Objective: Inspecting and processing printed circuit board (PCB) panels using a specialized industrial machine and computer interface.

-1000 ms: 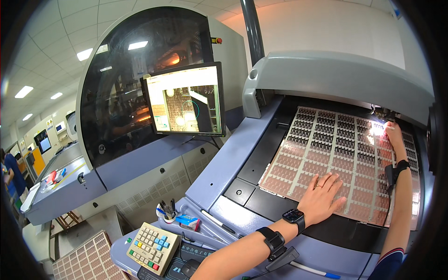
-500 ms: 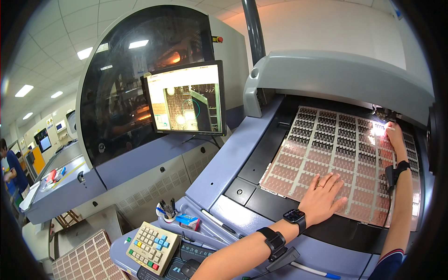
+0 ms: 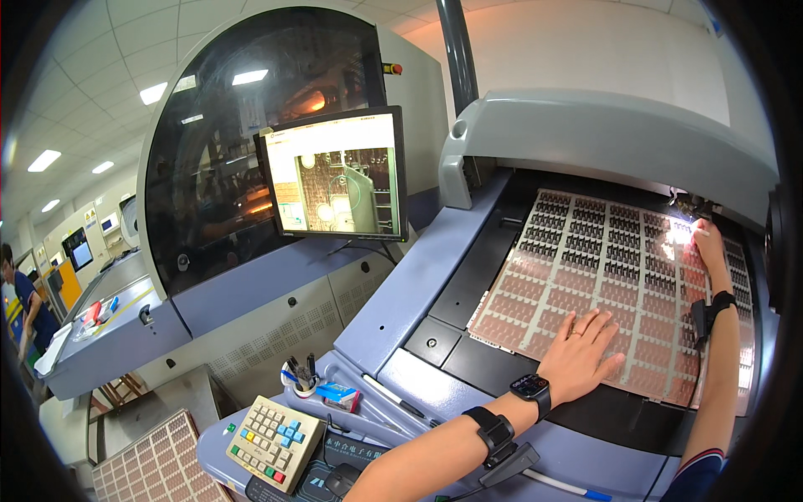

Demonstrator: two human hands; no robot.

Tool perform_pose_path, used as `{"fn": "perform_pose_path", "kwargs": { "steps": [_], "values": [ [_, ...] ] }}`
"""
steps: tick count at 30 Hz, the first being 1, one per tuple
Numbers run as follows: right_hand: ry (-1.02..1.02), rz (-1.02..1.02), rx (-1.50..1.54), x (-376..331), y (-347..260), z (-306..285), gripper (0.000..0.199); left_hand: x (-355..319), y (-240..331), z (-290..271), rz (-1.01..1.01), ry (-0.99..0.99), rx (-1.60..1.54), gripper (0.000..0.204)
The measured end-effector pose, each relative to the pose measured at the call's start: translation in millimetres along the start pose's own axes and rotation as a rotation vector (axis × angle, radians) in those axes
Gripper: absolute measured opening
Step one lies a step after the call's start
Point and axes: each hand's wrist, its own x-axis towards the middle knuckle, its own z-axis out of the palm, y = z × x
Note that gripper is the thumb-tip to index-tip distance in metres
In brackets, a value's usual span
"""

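A large copper-coloured circuit board panel point(image 3: 560, 297), patterned in rows of small repeated pieces, lies flat on the black bed of a machine. My left hand point(image 3: 580, 356) rests palm down on its near part, fingers spread and holding nothing. At the panel's far right, my right hand point(image 3: 709, 243) is closed in a pinch beside a bright spot of light point(image 3: 679, 238). What its fingers grip is too small and glaring to make out. Just above it sits a small optical head point(image 3: 693, 203). On the monitor point(image 3: 330, 180), a magnified board pattern shows with a pointed grey-green shape across it.
A grey machine bridge point(image 3: 602, 125) spans the bed's far side. Nearer are a keypad point(image 3: 274, 443), a pen cup point(image 3: 299, 376), a small blue-and-red box point(image 3: 339, 396), a mouse point(image 3: 345, 480) and markers point(image 3: 565, 485). More panels point(image 3: 159, 464) lie lower left; a person point(image 3: 29, 301) stands far left.
On the monitor, the pointed shape has gone from dark to paler grey-green and sits a little differently. Both my hands stay nearly where they were. The person far left has shifted slightly.
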Motion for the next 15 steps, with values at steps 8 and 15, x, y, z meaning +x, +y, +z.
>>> {"fn": "perform_pose_path", "kwargs": {
  "steps": [8,15],
  "values": [
    [0.069,-0.051,-0.074,-4.5,3.6,6.3,0.008,-0.2,-0.6,1.3,0.001,0.014,0.003,0.052],
    [0.068,-0.02,-0.075,-6.4,-1.5,8.7,0.01,-0.1,-1.4,0.3,0.006,0.018,0.01,0.052]
  ]
}}
